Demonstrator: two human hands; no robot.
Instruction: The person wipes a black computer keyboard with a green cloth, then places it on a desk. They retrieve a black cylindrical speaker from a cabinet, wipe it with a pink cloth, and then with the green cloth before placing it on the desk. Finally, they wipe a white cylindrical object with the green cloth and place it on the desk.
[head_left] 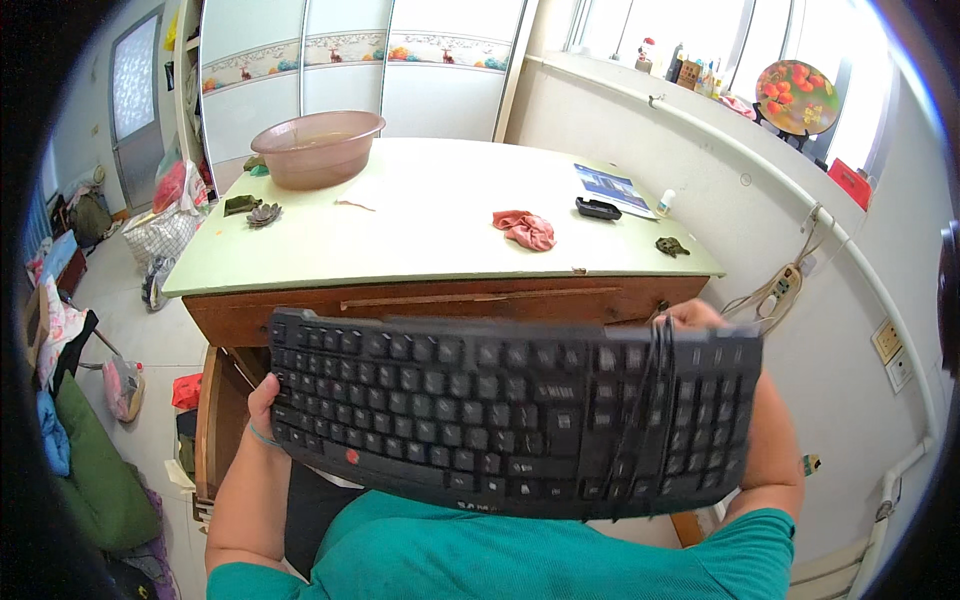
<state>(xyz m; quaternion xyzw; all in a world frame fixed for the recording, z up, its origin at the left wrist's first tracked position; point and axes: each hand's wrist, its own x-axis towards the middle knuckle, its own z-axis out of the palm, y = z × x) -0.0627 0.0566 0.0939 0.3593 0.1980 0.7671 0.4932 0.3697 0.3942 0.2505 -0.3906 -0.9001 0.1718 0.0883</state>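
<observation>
A black computer keyboard (430, 400) is held up in front of my body, its keys facing me and its right side hanging a little lower. My left hand (262, 405) grips its left end, with the thumb on the front and the other fingers hidden behind. At the far right edge, my right hand (693, 316) is closed round the top of the keyboard, partly hidden behind it. A black cable (640, 410) runs across the front of the keys near the number pad, its upper loop close to my right hand.
Beyond the keyboard stands a pale green table (400, 245) with wooden drawers. On it are a pinkish basin (318, 148), a crumpled pink cloth (525, 230), a black tray (598, 208), a booklet (612, 187) and a turtle figure (672, 246). A power strip (780, 290) hangs by the right wall.
</observation>
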